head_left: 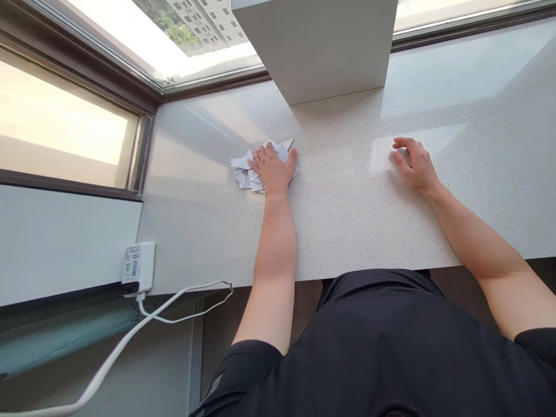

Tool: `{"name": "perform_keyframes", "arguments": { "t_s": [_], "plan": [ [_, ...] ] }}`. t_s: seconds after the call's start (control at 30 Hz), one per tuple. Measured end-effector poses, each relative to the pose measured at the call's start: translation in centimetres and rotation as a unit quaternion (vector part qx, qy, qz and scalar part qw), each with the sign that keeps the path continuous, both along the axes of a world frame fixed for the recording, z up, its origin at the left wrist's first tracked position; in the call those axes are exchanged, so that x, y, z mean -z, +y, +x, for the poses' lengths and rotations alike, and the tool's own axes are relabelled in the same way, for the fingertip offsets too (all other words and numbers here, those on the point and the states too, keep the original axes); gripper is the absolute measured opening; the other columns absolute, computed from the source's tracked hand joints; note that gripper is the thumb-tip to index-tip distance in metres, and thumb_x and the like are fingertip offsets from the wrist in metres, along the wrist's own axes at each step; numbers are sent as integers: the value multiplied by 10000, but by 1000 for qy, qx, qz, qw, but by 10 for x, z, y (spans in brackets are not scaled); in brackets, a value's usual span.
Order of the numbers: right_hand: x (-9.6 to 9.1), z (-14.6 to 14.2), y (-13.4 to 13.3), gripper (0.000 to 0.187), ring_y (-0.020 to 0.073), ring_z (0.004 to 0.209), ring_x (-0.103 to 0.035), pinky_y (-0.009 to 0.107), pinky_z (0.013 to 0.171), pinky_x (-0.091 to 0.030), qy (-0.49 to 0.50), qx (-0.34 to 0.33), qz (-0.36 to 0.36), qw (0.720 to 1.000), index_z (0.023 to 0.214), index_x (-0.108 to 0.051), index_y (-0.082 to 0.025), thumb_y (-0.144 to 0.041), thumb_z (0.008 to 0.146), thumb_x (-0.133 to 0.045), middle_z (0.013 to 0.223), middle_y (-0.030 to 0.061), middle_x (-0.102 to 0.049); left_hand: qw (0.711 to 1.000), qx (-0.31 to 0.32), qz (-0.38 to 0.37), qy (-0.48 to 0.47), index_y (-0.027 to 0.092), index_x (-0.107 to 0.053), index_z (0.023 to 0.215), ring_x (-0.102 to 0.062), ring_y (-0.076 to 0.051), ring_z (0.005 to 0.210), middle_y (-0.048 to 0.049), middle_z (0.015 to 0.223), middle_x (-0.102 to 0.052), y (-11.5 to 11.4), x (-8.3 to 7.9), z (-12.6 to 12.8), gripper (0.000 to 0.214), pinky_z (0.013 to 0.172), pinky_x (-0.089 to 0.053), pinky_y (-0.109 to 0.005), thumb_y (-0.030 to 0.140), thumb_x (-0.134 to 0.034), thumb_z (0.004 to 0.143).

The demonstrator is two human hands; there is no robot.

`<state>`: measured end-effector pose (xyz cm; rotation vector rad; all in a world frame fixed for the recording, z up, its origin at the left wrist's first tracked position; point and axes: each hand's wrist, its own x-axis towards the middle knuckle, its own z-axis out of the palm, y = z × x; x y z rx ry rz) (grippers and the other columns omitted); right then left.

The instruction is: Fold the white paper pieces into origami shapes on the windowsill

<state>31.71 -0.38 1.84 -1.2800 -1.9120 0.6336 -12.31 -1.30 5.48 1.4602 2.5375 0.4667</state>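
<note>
Left hand point(273, 169), fingers spread, squashes crumpled white paper point(242, 172) onto the speckled counter point(347, 231), light crinkly stuff you'd grab by a sticking-out corner, right hand point(414, 165) just curled further along.

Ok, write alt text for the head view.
A person's left hand presses crumpled white paper onto a speckled stone counter beside a window. The right hand rests on the counter, apart from the paper. A white charger sits near the counter's edge.
</note>
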Motion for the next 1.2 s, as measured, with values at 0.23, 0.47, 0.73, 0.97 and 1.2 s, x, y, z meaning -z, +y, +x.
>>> {"name": "perform_keyframes", "arguments": {
  "t_s": [0.23,0.47,0.73,0.97,1.2],
  "plan": [
    [1,0,1,520,463,1396,-776,759,1202,-685,4,-2,1,1000,1607,-763,-322,-629,1208,-633,1503,190,-856,1000,-26,-10,-6,189,-567,1869,-285,-514,1994,-285,2043,-458,1,0,-6,851,1628,-122,-822,655,-700,1169],
    [4,0,3,537,457,1365,-781,742,1161,-701,4,-2,9,1000,1607,-773,-330,-665,1209,-638,1482,180,-856,999,-44,-8,7,211,-573,1870,-330,-486,1981,-260,2047,-466,1,0,-19,857,1636,-141,-793,655,-737,1155],
    [4,-1,3,542,455,1348,-783,737,1152,-699,6,4,5,1000,1608,-773,-318,-647,1198,-641,1482,188,-859,995,-100,-21,1,140,-558,1874,-269,-479,2005,-297,2056,-420,-4,-9,-18,851,1666,-100,-732,627,-681,1187],
    [3,1,3,506,456,1358,-779,738,1163,-696,4,0,2,1000,1611,-771,-325,-588,1195,-651,1492,187,-856,992,-126,11,-8,181,-573,1848,-221,-539,2008,-295,2060,-412,-3,-7,-20,817,1629,-48,-846,602,-717,1162],
    [-3,0,0,499,452,1371,-783,731,1188,-689,-9,6,-5,1000,1615,-769,-301,-552,1204,-639,1504,189,-859,993,-116,37,3,204,-631,1792,-160,-543,2019,-272,2063,-420,-1,-3,-22,791,1610,44,-865,671,-735,1162]
  ]
}}
